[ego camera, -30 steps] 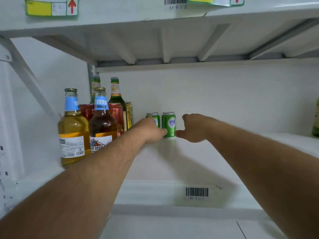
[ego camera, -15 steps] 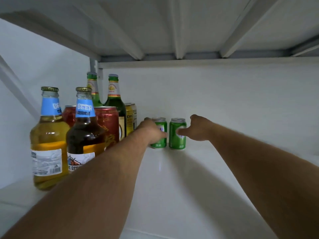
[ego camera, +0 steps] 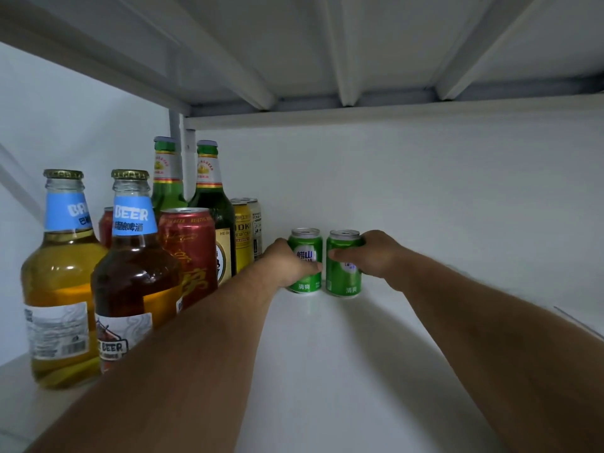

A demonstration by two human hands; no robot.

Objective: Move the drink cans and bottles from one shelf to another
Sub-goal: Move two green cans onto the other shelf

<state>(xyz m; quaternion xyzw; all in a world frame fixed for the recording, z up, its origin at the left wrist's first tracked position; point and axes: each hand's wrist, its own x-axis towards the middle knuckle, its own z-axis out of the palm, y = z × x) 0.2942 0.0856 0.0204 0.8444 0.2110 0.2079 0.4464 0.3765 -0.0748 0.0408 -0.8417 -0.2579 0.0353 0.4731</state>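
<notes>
Deep on the white shelf (ego camera: 327, 371), near its back wall, two small green beer cans stand side by side. Left hand (ego camera: 287, 266) wraps the left green can (ego camera: 305, 256); right hand (ego camera: 376, 255) wraps the right green can (ego camera: 343, 276). Rigid, smooth and probably light, each can suits a mid-body side grasp, kept upright.

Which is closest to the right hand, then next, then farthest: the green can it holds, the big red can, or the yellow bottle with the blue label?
From the right hand:
1. Right green can: gripped in that hand, at the back of the shelf.
2. Big red can: to the left, past the left hand.
3. Yellow bottle: far left, at the shelf's front.
</notes>
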